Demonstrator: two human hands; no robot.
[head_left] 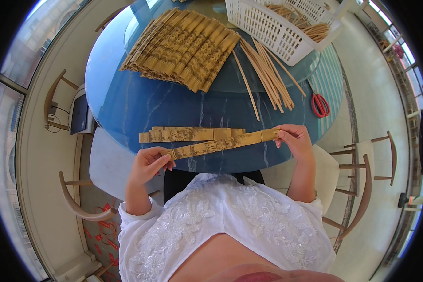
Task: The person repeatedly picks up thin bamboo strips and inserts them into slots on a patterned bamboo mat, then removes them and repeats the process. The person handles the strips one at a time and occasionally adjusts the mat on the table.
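A long golden-brown printed paper strip [221,144] is stretched between my two hands, tilted slightly up toward the right. My left hand [150,163] pinches its left end between thumb and fingers, while my right hand [293,138] grips the right end the same way. Just beyond it, a few similar flat strips [183,134] lie overlapping on the blue table, partly covered by the one I hold. Farther back sits a large pile of golden printed strips [183,47], stacked in overlapping rows.
Thin wooden sticks [268,75] lie loose right of the pile. Behind them stands a white plastic basket [272,35] holding more sticks. Red-handled scissors [320,105] rest near the right edge of the round blue table [174,103]. Wooden chairs [362,197] stand at both sides.
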